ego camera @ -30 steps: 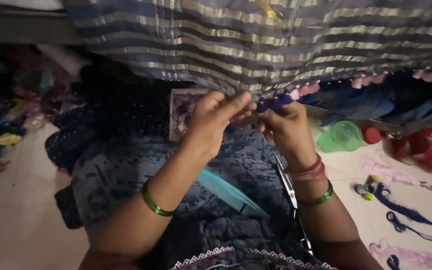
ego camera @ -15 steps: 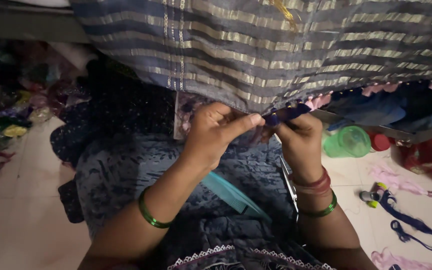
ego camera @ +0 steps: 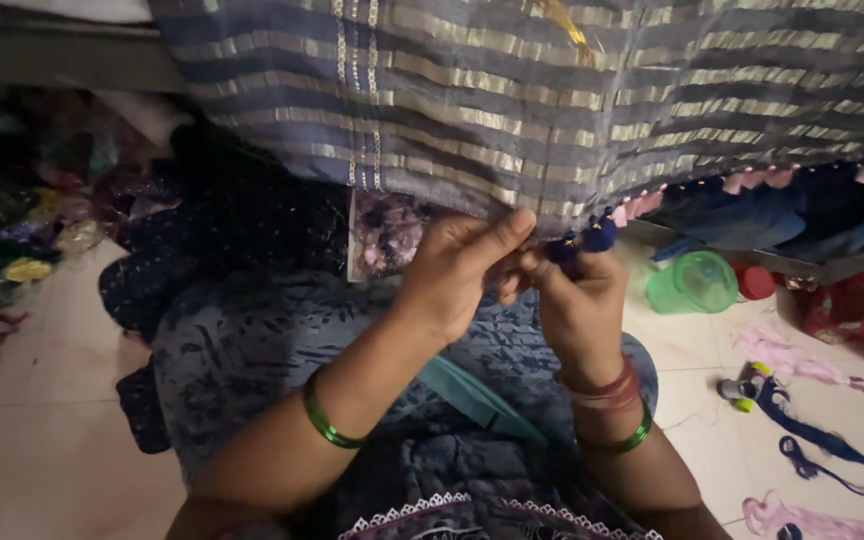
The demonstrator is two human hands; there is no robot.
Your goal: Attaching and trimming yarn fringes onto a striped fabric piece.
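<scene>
Blue tassel (ego camera: 592, 238) mostly hidden betw. left hand (ego camera: 457, 270) & right hand (ego camera: 577, 300).

The floor (ego camera: 42, 440) is of pale tiles, dimly lit. A dark low shelf edge (ego camera: 62, 60) runs at the upper left.

A flat, clear plastic packet (ego camera: 389, 232) with purple and pale floral contents stands just below the striped cloth's edge, left of the hands. At far left, what appear to be crinkled clear bags (ego camera: 12, 250) of coloured material lie heaped on the floor, too dim to make out. No labels, signs or screens show.
</scene>
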